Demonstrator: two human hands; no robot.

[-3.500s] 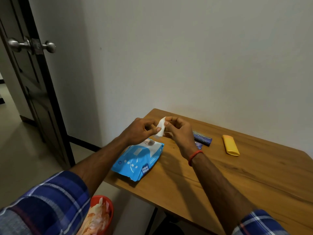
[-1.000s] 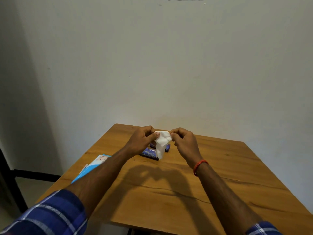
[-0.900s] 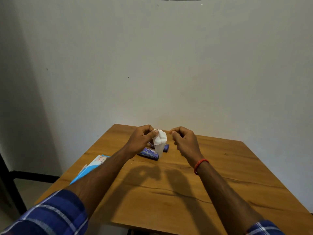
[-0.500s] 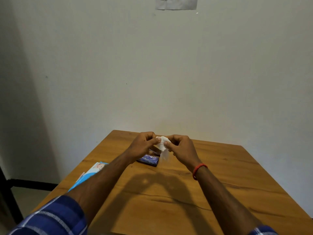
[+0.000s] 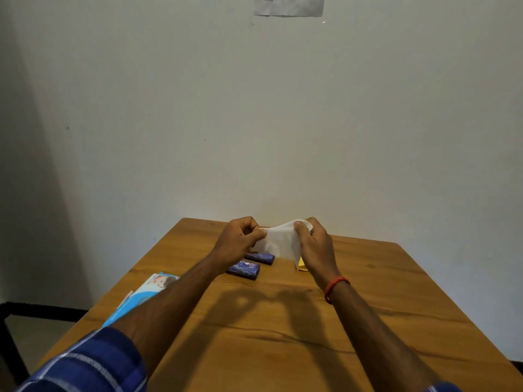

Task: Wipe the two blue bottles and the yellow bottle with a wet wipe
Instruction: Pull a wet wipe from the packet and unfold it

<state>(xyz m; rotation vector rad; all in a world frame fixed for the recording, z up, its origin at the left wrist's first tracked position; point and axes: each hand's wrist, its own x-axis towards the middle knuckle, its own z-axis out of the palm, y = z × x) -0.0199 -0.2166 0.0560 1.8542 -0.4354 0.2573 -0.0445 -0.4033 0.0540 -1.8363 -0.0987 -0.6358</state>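
A white wet wipe [image 5: 278,241] is stretched flat between my left hand [image 5: 239,239] and my right hand [image 5: 314,246], each pinching one edge, above the far middle of the wooden table [image 5: 283,329]. Two dark blue bottles lie flat on the table below the hands: one nearer [image 5: 244,269], one farther [image 5: 261,257]. Only a small bit of the yellow bottle [image 5: 301,265] shows under my right hand; the rest is hidden.
A blue pack of wet wipes [image 5: 143,297] lies at the table's left edge, partly behind my left forearm. A white wall stands right behind the table, with a paper sheet [image 5: 288,5] stuck high on it.
The wipe was bunched between my fingers; now my hands have drawn apart and spread it open. The view shifted from the door side to face the wall.
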